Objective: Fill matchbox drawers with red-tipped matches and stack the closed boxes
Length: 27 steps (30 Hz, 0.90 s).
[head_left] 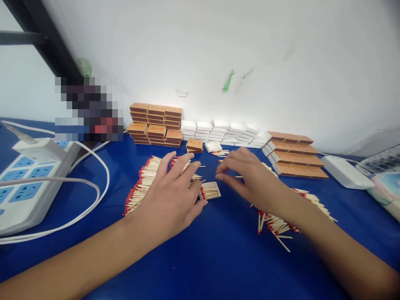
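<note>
In the middle of the blue table, my left hand (176, 191) steadies a small white matchbox tray (219, 189), thumb and a finger at its left end, the other fingers spread. Red-tipped matches (210, 193) lie inside the tray. Just beyond its right side hovers my right hand (246, 175), thumb and forefinger pinched together; whatever is between them is hidden. A wide pile of matches (146, 179) spreads under and left of my left hand. More loose matches (278, 225) lie beneath my right wrist and forearm.
Along the wall stand stacked brown matchboxes (156, 118), white trays (218, 132) and brown sleeves (293, 158). One brown matchbox (195, 145) and a white tray (213, 146) sit in front. A power strip (31, 179) with white cables is at left, a white adapter (346, 172) at right.
</note>
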Motion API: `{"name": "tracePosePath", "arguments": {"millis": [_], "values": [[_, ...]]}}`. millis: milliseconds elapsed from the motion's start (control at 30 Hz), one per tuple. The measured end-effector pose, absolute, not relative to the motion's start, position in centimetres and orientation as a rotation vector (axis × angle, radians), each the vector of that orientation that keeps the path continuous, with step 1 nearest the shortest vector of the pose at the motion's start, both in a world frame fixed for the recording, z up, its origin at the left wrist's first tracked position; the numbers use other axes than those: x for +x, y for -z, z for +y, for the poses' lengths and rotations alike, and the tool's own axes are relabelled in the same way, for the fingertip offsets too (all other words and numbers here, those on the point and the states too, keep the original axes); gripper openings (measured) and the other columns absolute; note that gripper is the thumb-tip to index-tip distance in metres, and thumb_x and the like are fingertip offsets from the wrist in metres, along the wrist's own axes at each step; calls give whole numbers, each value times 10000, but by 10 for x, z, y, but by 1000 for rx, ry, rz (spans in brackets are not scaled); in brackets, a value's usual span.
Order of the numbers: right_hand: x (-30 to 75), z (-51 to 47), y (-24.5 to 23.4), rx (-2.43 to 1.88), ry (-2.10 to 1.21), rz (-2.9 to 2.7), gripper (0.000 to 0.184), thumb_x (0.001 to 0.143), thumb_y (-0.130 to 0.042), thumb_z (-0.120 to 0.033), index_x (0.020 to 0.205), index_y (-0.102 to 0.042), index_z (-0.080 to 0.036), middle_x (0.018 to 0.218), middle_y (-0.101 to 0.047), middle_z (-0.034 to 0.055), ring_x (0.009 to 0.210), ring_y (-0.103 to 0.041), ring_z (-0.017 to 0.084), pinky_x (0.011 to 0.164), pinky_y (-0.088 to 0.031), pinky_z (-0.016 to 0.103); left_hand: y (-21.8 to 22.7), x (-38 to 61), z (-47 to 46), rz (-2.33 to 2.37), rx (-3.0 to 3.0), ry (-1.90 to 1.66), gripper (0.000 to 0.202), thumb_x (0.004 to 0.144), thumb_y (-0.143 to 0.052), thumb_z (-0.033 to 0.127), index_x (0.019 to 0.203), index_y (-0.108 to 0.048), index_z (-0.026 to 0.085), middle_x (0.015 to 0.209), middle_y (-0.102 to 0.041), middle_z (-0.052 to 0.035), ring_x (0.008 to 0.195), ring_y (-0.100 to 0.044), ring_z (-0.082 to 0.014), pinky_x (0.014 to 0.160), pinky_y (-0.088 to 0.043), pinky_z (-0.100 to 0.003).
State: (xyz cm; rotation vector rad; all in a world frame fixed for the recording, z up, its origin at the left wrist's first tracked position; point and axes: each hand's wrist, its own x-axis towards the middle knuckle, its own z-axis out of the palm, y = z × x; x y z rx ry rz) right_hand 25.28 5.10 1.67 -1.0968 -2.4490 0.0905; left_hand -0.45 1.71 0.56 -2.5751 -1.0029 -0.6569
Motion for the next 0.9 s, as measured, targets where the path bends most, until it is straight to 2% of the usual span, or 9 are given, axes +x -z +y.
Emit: {"name": "tracePosePath", "arguments": {"millis": [133,300,700,900], "values": [[282,78,-6,-1218,98,-2378,142,1072,-610,-263,1044,-741,-214,977,-738,124,952,-589,318,885,-477,493,-5,-5,16,-981,-2573,664,283,998,-745,410,987,-819,136,1406,-758,-183,1444,-615,-434,1233,-449,-699],[299,94,9,-1273,115,-2407,127,1042,-669,-275,1033,-787,-229,986,-750,118,964,-600,325,885,-491,499,-5,-5,17,-971,-2565,656,281,998,-748,420,977,-821,150,1409,-757,-185,1448,-614,-431,1233,-449,-697],[288,90,10,-1240,104,-2394,80,1030,-716,-290,1014,-752,-221,964,-741,106,980,-607,321,877,-496,480,-5,-5,17,-967,-2568,645,288,1003,-739,423,970,-819,148,1405,-759,-182,1449,-616,-431,1234,-455,-698],[286,89,13,-1221,107,-2402,69,1026,-709,-250,973,-746,-226,942,-731,97,961,-602,311,870,-488,464,-5,-5,17,-965,-2565,653,285,995,-748,426,971,-823,152,1404,-761,-179,1446,-615,-427,1232,-458,-690]]}}
